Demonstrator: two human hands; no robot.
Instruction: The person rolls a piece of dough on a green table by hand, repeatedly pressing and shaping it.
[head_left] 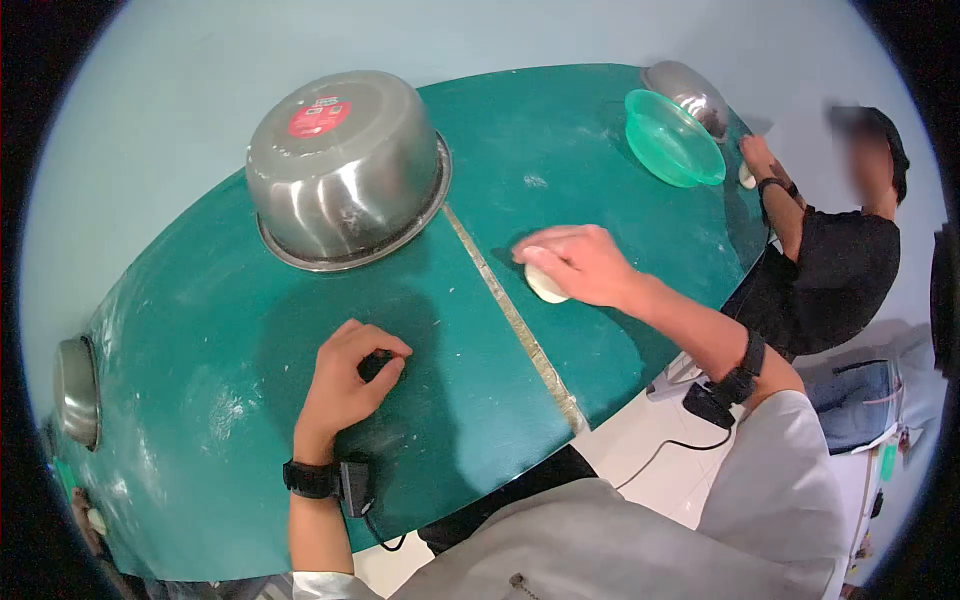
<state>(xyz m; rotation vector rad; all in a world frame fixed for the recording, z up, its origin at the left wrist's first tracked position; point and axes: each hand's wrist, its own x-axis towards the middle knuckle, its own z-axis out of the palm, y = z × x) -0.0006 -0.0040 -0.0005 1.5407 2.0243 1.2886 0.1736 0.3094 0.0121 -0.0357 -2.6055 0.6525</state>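
On the green table, my right hand (580, 262) curls over a round white piece of dough (545, 283), its fingers wrapped round the far side and the dough pressed to the tabletop. My left hand (355, 375) hovers or rests over the table left of the seam strip (515, 325), fingers bent and thumb near the index fingertip, with a gap between them and nothing seen in it. Beyond my left hand, a large steel bowl (345, 165) lies upside down with a red label on its base.
A green plastic bowl (675, 140) leans by a steel bowl (690, 90) at the back right. A person in black (840, 270) works there with dough (747, 177). Another steel bowl (78, 392) is at the far left, near another person's hand (85, 515).
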